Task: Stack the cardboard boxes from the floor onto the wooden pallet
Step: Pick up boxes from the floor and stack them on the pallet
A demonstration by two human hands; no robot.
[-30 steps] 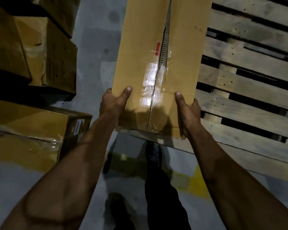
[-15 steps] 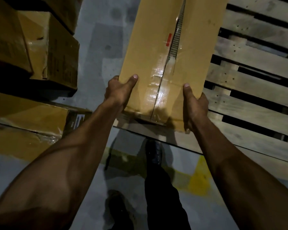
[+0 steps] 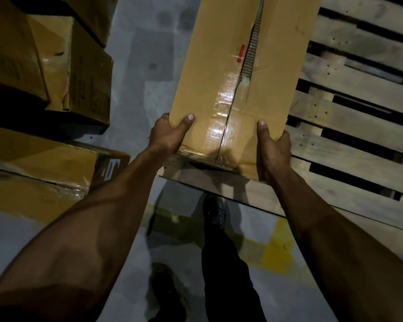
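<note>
The long taped cardboard box [image 3: 242, 73] reaches ahead of both hands along the near left corner of the wooden pallet [image 3: 358, 140], probably to start a tidy row. Left hand [image 3: 166, 135] and right hand [image 3: 273, 149] clamp its near corners, thumbs on top, arms nearly straight.

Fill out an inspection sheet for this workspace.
Surface: grey concrete floor with a worn yellow marking.
Job's things: long cardboard box, taped seam up, near end over the wooden pallet edge; pallet slats otherwise bare.
Clutter: other cardboard boxes at the left, some with torn wrap.
Grippers: left hand and right hand grip the box's near corners.
Cables: nothing seen.
Surroundings: dim light; the person's dark shoes by the pallet.
</note>
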